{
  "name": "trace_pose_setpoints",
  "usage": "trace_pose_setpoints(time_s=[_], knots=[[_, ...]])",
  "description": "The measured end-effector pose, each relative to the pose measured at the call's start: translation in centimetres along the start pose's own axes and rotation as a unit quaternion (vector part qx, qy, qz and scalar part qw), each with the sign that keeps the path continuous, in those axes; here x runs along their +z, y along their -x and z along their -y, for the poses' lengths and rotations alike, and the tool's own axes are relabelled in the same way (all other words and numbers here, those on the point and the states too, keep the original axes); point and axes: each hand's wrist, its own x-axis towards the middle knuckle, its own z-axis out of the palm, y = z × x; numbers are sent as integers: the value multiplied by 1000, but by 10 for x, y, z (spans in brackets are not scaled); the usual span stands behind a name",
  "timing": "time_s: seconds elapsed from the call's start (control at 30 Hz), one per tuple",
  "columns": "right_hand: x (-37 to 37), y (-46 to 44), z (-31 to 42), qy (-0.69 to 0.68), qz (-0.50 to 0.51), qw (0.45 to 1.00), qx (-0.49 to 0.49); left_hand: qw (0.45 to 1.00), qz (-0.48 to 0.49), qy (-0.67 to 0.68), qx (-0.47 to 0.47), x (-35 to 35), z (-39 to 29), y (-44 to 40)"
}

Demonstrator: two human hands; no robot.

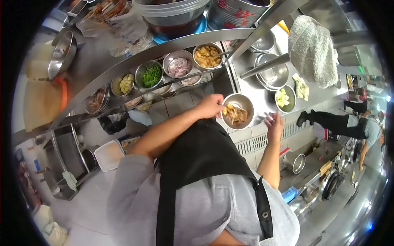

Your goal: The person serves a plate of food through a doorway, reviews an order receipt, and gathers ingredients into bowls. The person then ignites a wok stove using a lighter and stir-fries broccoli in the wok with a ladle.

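Note:
My left hand [211,105] grips the rim of a metal bowl [248,105] from its left side. Inside the bowl lie yellow chunks and brownish strips [236,115] that I cannot name for sure. To the right of that bowl, apart from it, is my right hand [274,124], its fingers slightly blurred, loosely bent and apart, with nothing visible in them. Just above it on the counter stands a smaller metal bowl [291,107] of pale green chopped pieces [282,98].
Along the rack [139,41] sit bowls of yellow chunks [207,56], sliced onion [179,67], green lengths [152,76] and pale yellow pieces [126,83]. A towel [312,51] hangs over a bar. Stacked metal bowls [272,74] and a cloth [301,87] lie nearby. Another person [357,125] stands at right.

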Motion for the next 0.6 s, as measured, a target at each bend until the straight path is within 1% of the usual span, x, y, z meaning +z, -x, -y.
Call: trace_pose_setpoints(time_s=[0.03, 0.07, 0.1, 0.13, 0.17, 0.2, 0.23, 0.27, 0.3, 0.33, 0.37, 0.4, 0.43, 0.5, 0.57, 0.6], knots=[[16, 24, 8, 65, 36, 997, -16, 1000, 3, 5, -9, 9, -8, -6], [22, 33, 1, 74, 101, 992, 1, 1000, 11, 9, -3, 17, -11, -11], [27, 45, -8, 85, 166, 982, 21, 1000, -1, 14, -13, 25, -7, -13], [46, 67, 9, 182, 165, 969, -16, 999, 9, 38, -13, 31, -5, -18], [36, 52, -2, 182, 178, 967, -14, 998, 18, 60, -8, 33, -4, -23], [18, 30, -18, 191, 180, 965, -10, 998, 5, 61, -10, 37, -5, -25], [7, 19, -28, 200, 181, 963, -6, 996, 22, 91, -4, 43, -8, -24], [9, 22, -19, 169, 161, 972, -5, 992, 37, 119, 5, 43, -12, -20], [2, 14, -23, 144, 144, 979, -16, 1000, 24, -8, -16, 30, -44, -1], [3, 14, -16, 147, 119, 982, -4, 991, -55, -91, 80, 21, -43, 7], [3, 15, -10, 153, 94, 984, 9, 961, -133, -172, 170, 13, -40, 17], [2, 12, -10, 145, 86, 986, 3, 898, -255, -291, 209, -1, -38, 29], [1, 8, -14, 135, 75, 988, -4, 804, -364, -404, 241, -22, -37, 40], [-6, 4, -21, 123, 65, 990, -22, 741, -492, -416, 191, -64, -34, 64], [-8, -1, -20, 78, 36, 996, 22, 699, -562, -405, 179, -98, -34, 85], [26, 37, 8, 90, -40, 995, -5, 698, -565, -402, 178, -107, -34, 96]])
